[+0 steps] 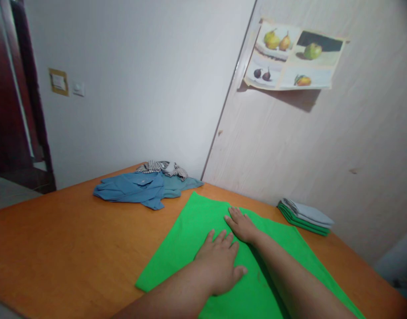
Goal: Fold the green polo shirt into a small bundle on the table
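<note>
A bright green cloth (pixel 193 230) lies spread flat on the orange-brown wooden table (pixel 73 239). My left hand (pixel 219 263) rests palm down on the cloth near its middle, fingers stretched out. My right hand (pixel 241 226) lies flat on the cloth a little farther away, fingers pointing to the far left. Neither hand holds anything.
A heap of unfolded clothes sits at the table's far corner: a blue shirt (pixel 133 188), a teal piece and a striped one (pixel 161 167). A small stack of folded cloths (pixel 306 215), green and grey, lies by the wall at the right. A fruit poster (pixel 292 55) hangs above.
</note>
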### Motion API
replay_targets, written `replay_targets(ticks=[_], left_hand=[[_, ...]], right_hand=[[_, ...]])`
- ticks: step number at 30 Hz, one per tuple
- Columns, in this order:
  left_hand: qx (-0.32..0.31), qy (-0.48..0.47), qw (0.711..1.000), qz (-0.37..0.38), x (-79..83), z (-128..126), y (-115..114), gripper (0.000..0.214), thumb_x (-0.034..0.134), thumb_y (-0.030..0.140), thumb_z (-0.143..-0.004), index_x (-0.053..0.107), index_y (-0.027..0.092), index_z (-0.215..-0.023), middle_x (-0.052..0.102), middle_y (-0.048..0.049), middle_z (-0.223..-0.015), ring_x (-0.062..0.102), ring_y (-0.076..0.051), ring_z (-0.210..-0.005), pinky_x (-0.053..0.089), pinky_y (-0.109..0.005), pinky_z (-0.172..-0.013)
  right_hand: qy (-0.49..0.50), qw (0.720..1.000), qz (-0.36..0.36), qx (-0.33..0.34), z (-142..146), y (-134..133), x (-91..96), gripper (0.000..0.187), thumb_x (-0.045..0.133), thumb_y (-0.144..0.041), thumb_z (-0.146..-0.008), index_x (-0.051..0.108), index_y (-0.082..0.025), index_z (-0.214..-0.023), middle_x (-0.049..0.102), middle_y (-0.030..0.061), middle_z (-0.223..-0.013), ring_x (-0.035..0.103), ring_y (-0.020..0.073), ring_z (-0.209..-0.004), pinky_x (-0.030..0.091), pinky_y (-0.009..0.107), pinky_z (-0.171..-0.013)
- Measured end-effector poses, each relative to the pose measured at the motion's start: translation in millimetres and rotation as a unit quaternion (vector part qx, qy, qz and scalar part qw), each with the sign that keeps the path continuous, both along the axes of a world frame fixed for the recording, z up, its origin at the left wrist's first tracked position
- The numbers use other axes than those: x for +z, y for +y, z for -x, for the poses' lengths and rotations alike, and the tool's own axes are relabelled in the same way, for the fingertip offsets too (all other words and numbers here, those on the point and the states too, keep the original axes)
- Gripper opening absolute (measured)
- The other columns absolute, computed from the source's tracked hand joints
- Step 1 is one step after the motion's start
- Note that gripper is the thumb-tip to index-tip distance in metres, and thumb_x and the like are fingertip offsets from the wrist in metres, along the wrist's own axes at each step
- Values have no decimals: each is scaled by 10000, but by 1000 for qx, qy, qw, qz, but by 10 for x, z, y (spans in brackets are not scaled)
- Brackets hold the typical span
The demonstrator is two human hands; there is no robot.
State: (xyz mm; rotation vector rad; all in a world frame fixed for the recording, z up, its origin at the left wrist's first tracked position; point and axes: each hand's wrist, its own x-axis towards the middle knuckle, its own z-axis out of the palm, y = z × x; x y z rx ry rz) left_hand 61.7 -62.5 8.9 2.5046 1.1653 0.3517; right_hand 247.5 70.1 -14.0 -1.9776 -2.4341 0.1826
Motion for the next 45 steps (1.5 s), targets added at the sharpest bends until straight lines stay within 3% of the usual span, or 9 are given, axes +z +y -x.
replay_targets(ticks=[6,12,22,28,32,39,45], left_hand=[[-1,4,1000,10,28,3,-3,705,339,594,-971,389,173,-1534,258,-140,-1627,162,-323,-1519,83,-601,-1215],[-2,5,1000,9,35,4,-8,722,327,607,-967,387,165,-1534,247,-148,-1630,170,-332,-1516,89,-607,-1211],[5,5,1000,-7,-21,-7,4,718,313,617,-972,395,176,-1532,269,-130,-1626,154,-331,-1519,82,-604,-1217],[8,4,1000,-27,-82,-15,27,705,307,621,-973,401,200,-1529,279,-114,-1626,151,-323,-1521,92,-600,-1217],[7,3,999,-34,-108,-14,37,700,296,628,-973,403,216,-1528,283,-102,-1626,160,-319,-1520,96,-598,-1217],[7,7,999,-41,-119,0,50,705,297,637,-972,404,220,-1529,302,-101,-1619,176,-317,-1517,125,-595,-1213],[6,10,999,-39,-108,20,58,697,281,644,-979,409,231,-1526,281,-93,-1626,167,-313,-1519,119,-596,-1216]], right_hand=[[22,1000,-1,-10,36,91,62,804,216,-645,-985,181,-123,-1595,134,97,-1661,76,253,-1534,116,484,-1223],[15,999,6,29,150,160,53,757,202,-606,-1001,161,-146,-1601,116,75,-1666,58,243,-1535,97,471,-1226],[56,998,-4,16,144,111,77,793,211,-643,-989,182,-135,-1597,147,91,-1660,75,250,-1534,110,471,-1225],[53,994,-65,-69,-239,124,148,787,186,-628,-997,276,-95,-1569,213,132,-1643,141,264,-1525,155,429,-1217],[37,986,-75,-146,-572,87,112,802,135,-614,-998,267,-62,-1565,213,170,-1638,143,308,-1520,174,496,-1203],[27,985,-47,-166,-658,-19,-147,835,198,-666,-972,217,-100,-1586,176,141,-1650,130,289,-1525,120,525,-1212],[31,982,-47,-179,-853,19,-22,837,162,-680,-966,295,-109,-1564,239,141,-1636,179,281,-1516,201,480,-1196]])
